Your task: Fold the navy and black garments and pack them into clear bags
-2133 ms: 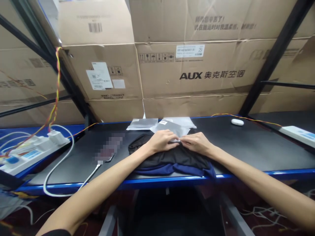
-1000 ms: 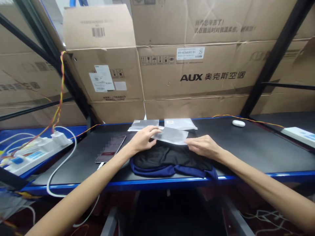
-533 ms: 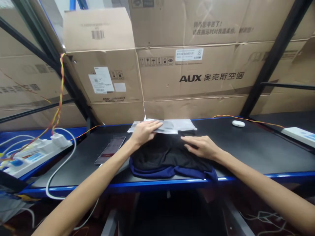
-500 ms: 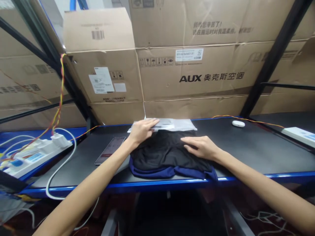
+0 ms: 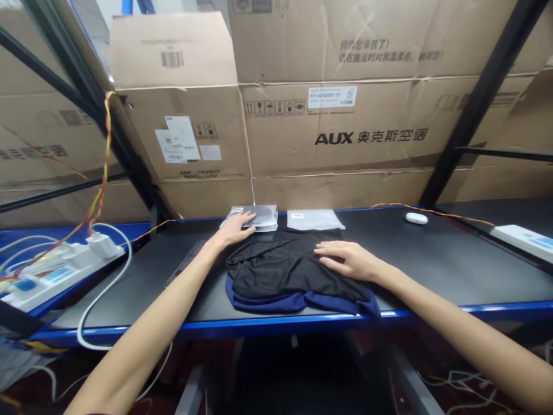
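A crumpled black cloth (image 5: 280, 262) lies over a dark blue cloth (image 5: 276, 302) near the table's front edge; what garment they form, I cannot tell. My right hand (image 5: 348, 260) rests on the right side of the black fabric with its fingers stretched out. At the back of the table, my left hand (image 5: 233, 229) lies flat on several stacked, clear plastic packets (image 5: 265, 216), fingers extended. To the right of that stack, just behind the black cloth, is a whitish plastic packet (image 5: 315, 219) bearing a small label.
A phone (image 5: 184, 265) lies partly behind my left forearm. Power strips stand at the left (image 5: 60, 271) and right (image 5: 525, 239), with cables around the left one. A white earbud case (image 5: 416, 218) sits at the back right. Large cardboard (image 5: 345, 155) walls the rear.
My left hand has moved left along with the stacked clear packets, opening a gap between them and the whitish packet. My right hand has stayed nearly in place on the black cloth.
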Motion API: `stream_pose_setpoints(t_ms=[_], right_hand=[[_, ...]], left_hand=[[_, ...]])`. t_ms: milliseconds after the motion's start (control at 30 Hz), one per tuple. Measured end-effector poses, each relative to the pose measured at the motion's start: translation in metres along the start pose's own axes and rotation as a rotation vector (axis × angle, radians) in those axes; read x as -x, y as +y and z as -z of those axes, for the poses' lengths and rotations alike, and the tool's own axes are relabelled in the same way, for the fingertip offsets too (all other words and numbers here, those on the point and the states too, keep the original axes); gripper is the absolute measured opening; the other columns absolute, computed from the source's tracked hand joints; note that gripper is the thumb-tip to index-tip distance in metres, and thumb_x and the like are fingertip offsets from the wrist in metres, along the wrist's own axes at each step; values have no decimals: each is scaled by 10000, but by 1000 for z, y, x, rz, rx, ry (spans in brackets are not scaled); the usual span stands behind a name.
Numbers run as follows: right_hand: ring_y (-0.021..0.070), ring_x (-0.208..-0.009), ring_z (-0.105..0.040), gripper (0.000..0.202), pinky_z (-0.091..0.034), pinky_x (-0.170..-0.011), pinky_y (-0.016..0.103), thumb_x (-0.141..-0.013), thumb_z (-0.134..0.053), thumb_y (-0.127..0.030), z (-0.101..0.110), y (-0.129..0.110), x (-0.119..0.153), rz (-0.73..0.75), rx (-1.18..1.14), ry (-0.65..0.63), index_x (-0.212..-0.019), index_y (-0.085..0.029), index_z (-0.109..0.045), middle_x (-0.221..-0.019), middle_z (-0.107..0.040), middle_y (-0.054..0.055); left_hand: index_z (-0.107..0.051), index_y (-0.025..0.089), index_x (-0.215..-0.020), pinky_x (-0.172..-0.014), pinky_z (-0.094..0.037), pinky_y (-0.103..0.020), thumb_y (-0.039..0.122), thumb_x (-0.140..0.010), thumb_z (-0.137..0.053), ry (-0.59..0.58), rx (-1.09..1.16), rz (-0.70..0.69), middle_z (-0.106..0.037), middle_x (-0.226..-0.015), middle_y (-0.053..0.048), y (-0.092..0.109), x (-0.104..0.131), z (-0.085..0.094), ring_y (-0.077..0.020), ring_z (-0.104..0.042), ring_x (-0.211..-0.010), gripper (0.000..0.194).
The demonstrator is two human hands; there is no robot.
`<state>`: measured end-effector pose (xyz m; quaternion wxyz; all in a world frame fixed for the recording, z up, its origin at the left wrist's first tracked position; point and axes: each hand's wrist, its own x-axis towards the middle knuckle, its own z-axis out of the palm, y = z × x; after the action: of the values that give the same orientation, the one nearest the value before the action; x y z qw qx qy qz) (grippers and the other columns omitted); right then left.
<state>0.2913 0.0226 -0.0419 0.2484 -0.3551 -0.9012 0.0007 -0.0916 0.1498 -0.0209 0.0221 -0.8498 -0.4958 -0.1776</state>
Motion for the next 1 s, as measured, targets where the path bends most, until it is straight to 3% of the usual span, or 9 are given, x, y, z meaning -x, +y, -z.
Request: stream_pose_setpoints(t_ms=[167, 333, 433, 633, 867, 1000], right_hand=[[258, -1345, -490, 453, -383, -1143, 442, -975, -483, -493, 4, 1, -3, -98, -167, -109, -1333, -249, -616, -1413, -573, 75], [267, -1465, -285, 583, -229, -1208, 480, -949, -455, -612, 7, -1, -11, -181, -208, -232, -1450, -314, -481, -1576, -356, 41], [310, -1496, -159, 704, -95, -1215, 558, -894, -513, -668, 6, 0, -16, -196, -181, -312, -1511, -376, -340, -1617, -240, 16], [323, -1497, -138, 711, -56, -1202, 584, -891, -478, -704, 5, 3, -21, -188, -120, -406, -1506, -372, -347, -1619, -213, 40], [312, -1498, -144, 707, -98, -1210, 556, -897, -476, -695, 6, 3, -20, -190, -124, -415, -1503, -348, -368, -1620, -210, 48], [303, -1478, -238, 679, -174, -1206, 535, -895, -525, -649, 5, 4, -20, -195, -175, -339, -1493, -358, -393, -1592, -317, 30]], left_hand=[[-461, 212, -1462, -1211, -148, -539, 476, -946, -425, -51, -4, 17, -337, -1577, -90, 28, 8, 10, -309, -214, -1491, 581], [-411, 258, -1495, -1234, -166, -422, 606, -951, -415, -202, 155, -197, -232, -1619, -42, 81, 25, 17, -257, -186, -1505, 647], [-353, 303, -1521, -1237, -141, -436, 668, -932, -413, -320, 189, -249, -179, -1633, -25, 100, 32, 14, -272, -159, -1509, 696], [-289, 344, -1539, -1235, -130, -459, 711, -910, -414, -414, 175, -271, -156, -1638, -10, 102, 36, -2, -290, -117, -1514, 739], [-311, 335, -1533, -1227, -159, -462, 691, -907, -452, -387, 180, -288, -206, -1628, -32, 99, 35, -5, -292, -158, -1508, 734], [-452, 281, -1468, -1211, -234, -428, 636, -948, -422, -309, 189, -296, -332, -1584, -64, 99, 30, -6, -277, -308, -1461, 631]])
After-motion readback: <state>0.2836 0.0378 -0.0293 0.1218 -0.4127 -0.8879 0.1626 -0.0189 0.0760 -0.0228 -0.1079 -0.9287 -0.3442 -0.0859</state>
